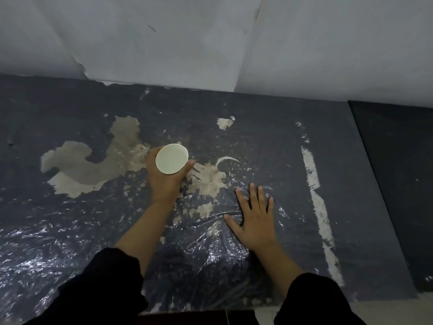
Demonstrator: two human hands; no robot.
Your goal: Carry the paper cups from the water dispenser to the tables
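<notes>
We grip 1 paper cup (pixel 172 158) in our left hand (pixel 164 178), frame centre, at the table (pixel 339 165) | right hand (pixel 254 219) flat, fingers spread, holding nothing | cup reached table, release pending, we judge

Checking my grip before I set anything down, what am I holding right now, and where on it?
The left hand holds a paper cup around its side wall, below the rim. The right hand holds nothing.

Dim room: pale wall (pixel 164 38) behind worn dark table (pixel 269 141), perhaps plastic-covered.
</notes>
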